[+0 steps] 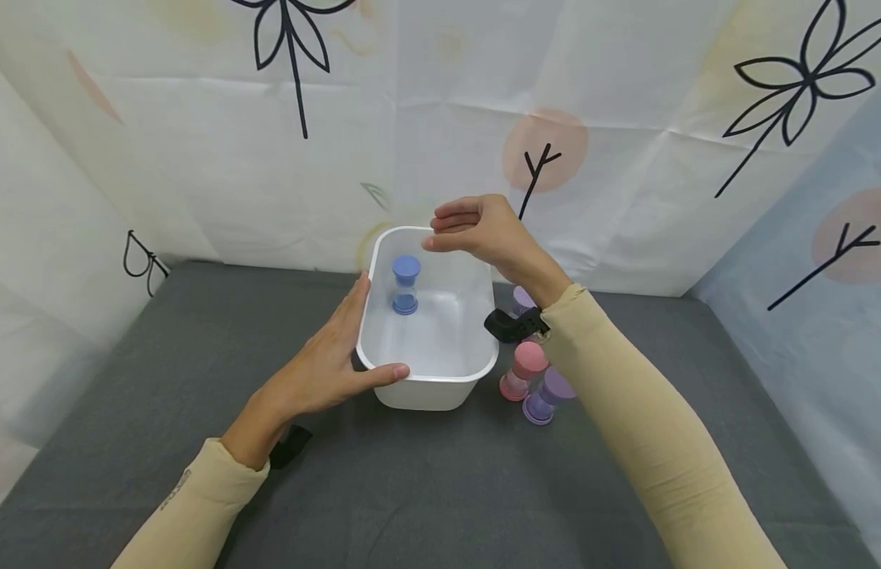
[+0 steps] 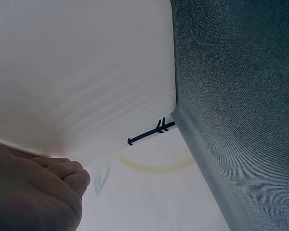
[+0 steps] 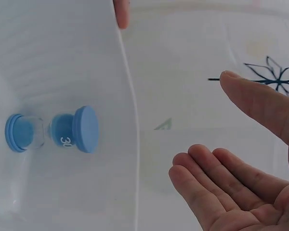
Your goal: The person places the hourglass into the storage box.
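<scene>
A white plastic tub (image 1: 440, 393) stands on the grey cloth, and a blue sand timer (image 1: 406, 283) is upright inside it, near the left wall. In the right wrist view the blue sand timer (image 3: 86, 129) shows a white "30" near its cap. My left hand (image 1: 326, 359) rests against the tub's near left corner, its straight fingers along the left side and thumb on the front rim. My right hand (image 1: 483, 229) is raised over the tub's far right part, fingers extended and thumb apart. Nothing lies between the fingers of the right hand (image 3: 241, 183).
Right of the tub stand a pink sand timer (image 1: 528, 361), a purple sand timer (image 1: 548, 395) and another purple one (image 1: 523, 299), partly covered by the right wrist and its black strap (image 1: 514, 325). A patterned white cloth (image 1: 440, 118) hangs behind the table.
</scene>
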`<state>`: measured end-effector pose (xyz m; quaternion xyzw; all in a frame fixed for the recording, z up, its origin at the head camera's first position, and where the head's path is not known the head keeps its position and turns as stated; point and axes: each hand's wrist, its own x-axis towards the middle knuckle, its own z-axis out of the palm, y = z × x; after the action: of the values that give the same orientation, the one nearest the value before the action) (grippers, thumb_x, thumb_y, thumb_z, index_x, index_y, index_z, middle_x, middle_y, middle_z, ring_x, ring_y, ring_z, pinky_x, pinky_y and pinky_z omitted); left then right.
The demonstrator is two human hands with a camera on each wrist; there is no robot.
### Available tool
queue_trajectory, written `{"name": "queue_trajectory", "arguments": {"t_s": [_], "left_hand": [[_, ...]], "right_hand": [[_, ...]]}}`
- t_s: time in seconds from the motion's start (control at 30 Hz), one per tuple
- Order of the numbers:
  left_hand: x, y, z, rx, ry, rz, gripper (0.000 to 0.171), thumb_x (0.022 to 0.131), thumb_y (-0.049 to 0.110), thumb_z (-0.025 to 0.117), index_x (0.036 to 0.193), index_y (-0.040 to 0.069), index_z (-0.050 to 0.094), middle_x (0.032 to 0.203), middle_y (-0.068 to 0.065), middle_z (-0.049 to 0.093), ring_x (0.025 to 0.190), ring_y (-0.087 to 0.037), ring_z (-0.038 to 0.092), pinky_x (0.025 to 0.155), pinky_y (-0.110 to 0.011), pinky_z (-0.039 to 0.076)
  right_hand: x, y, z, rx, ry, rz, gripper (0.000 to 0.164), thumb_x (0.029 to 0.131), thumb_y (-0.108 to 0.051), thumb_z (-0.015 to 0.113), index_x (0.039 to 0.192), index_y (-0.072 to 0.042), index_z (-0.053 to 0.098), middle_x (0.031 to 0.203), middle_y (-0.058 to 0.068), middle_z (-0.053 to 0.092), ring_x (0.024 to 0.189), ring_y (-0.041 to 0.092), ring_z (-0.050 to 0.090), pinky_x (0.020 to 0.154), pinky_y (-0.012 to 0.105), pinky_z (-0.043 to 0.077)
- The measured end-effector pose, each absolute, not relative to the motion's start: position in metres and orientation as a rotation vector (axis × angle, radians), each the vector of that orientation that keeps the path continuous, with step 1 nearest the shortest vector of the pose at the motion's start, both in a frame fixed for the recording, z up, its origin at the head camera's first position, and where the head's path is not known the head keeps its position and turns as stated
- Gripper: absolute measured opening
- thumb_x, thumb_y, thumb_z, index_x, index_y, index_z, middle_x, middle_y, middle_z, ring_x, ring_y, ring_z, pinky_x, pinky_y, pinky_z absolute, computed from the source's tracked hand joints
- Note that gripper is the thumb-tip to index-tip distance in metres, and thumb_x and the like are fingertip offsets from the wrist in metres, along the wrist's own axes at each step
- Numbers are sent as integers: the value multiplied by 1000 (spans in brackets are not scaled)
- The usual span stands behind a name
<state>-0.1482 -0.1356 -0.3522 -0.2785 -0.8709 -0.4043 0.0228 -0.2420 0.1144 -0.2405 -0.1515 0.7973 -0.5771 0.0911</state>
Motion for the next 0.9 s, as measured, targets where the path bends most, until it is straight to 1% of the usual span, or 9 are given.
{"name": "queue_trajectory", "arguments": {"t_s": [0.27, 0.33, 0.43, 0.5, 0.57, 0.67, 0.9], "left_hand": [[-148, -135, -352, -863, -2688, -1274, 123, 84, 50, 80, 163, 23, -9, 169, 0, -2, 154, -24, 8, 115, -62, 24], [-148, -135, -353, -860, -2694, -1273, 122, 84, 50, 80, 163, 23, -9, 169, 0, -3, 154, -24, 8, 114, -63, 24], [-148, -135, -353, -865, -2691, -1268, 122, 85, 49, 80, 163, 22, -9, 169, 0, -3, 154, -24, 7, 115, -62, 24], [-147, -135, -353, -866, -2691, -1264, 122, 85, 49, 80, 163, 21, -9, 169, 0, -4, 154, -23, 5, 115, -62, 23], [-147, -136, -352, -864, -2691, -1262, 123, 84, 50, 80, 163, 21, -10, 169, 0, -4, 154, -23, 5, 115, -62, 23], [-147, -136, -352, -861, -2694, -1252, 123, 84, 50, 80, 163, 21, -10, 169, 0, -5, 154, -22, 4, 116, -61, 22], [-147, -136, -353, -861, -2695, -1246, 122, 84, 51, 79, 163, 21, -9, 169, -1, -4, 154, -23, 4, 116, -61, 22]], "right_hand": [[-214, 150, -242, -454, 2334, -1763, 51, 86, -4, 80, 133, 4, 61, 124, 16, 69, 115, 23, 67, 98, 33, 51], [-209, 161, -247, -448, 2316, -1782, 52, 87, -3, 79, 134, 5, 60, 128, 19, 67, 116, 23, 66, 97, 32, 52], [-204, 177, -255, -451, 2297, -1827, 53, 87, -1, 78, 135, 7, 58, 129, 19, 66, 115, 21, 67, 95, 30, 53], [-199, 186, -260, -453, 2292, -1856, 52, 87, 0, 78, 135, 8, 58, 128, 19, 67, 114, 19, 67, 94, 29, 53], [-193, 194, -264, -446, 2280, -1885, 52, 87, 0, 78, 134, 7, 59, 126, 15, 69, 112, 18, 68, 93, 28, 53], [-185, 206, -271, -450, 2249, -1911, 51, 87, 1, 78, 134, 7, 59, 126, 16, 69, 112, 17, 68, 94, 29, 53], [-168, 230, -289, -521, 2193, -1942, 51, 87, 9, 74, 134, 14, 54, 126, 20, 67, 116, 24, 67, 94, 31, 53]]}}
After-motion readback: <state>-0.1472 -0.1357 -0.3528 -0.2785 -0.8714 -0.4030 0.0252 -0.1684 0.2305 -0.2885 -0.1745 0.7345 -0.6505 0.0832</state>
